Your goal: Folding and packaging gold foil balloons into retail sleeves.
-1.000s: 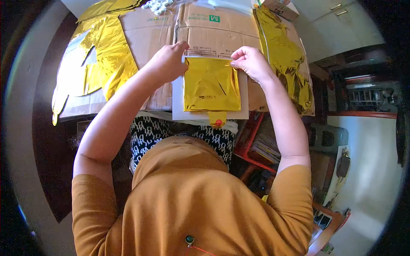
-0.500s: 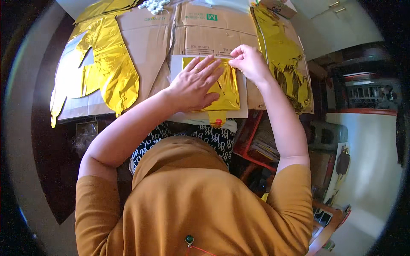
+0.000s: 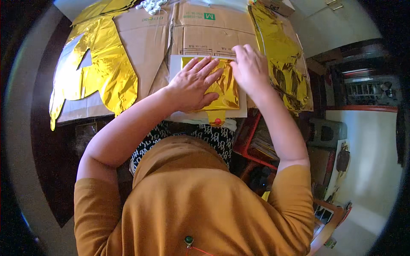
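Note:
A folded gold foil balloon [image 3: 224, 91], deflated and flat, lies on a white sheet [image 3: 176, 67] at the cardboard's near edge. Its narrow tab with a red dot [image 3: 218, 121] hangs toward me past the sheet. My left hand [image 3: 194, 85] rests flat on the foil's left half, fingers stretched and spread. At the foil's far right corner is my right hand [image 3: 250, 68], fingers curled in and thumb close to them. Whatever its fingertips pinch is hidden by the hand.
Flattened cardboard [image 3: 145, 38] covers the work surface. Larger gold foil shapes lie at the left [image 3: 106, 55] and right [image 3: 279, 51]. White small pieces [image 3: 151, 6] sit at the far edge. A red-edged frame [image 3: 247, 145] stands below, right of my lap.
My right hand has turned over at the foil's far right corner, its back now showing more and its fingers curled downward. My left hand has stayed nearly in place.

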### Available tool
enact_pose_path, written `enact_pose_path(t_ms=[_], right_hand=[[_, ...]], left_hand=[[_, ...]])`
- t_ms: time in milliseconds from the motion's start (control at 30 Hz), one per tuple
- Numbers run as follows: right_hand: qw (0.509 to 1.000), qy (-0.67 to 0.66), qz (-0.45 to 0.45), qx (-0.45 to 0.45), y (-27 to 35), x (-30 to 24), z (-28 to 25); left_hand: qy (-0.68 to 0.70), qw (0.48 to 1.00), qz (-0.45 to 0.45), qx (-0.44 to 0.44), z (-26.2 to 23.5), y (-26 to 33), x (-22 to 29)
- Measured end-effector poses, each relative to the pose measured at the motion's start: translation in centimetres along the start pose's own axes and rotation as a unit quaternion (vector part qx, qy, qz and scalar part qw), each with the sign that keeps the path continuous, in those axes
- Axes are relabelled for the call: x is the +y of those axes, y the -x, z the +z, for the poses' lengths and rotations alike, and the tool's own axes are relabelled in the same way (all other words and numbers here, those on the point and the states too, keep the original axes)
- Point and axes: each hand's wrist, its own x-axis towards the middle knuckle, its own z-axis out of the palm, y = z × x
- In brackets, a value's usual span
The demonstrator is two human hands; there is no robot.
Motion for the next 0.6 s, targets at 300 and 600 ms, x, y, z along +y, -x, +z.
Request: enact_pose_path(t_ms=[300,600], right_hand=[[0.994,-0.095,-0.028,-0.034,5.6,-2.7,3.8],[0.999,0.008,-0.029,-0.037,6.2,-3.0,5.0]], left_hand=[[0.025,0.999,-0.002,0.021,0.0,-0.2,-0.1],[0.016,1.0,-0.009,-0.014,-1.2,1.0,-1.3]])
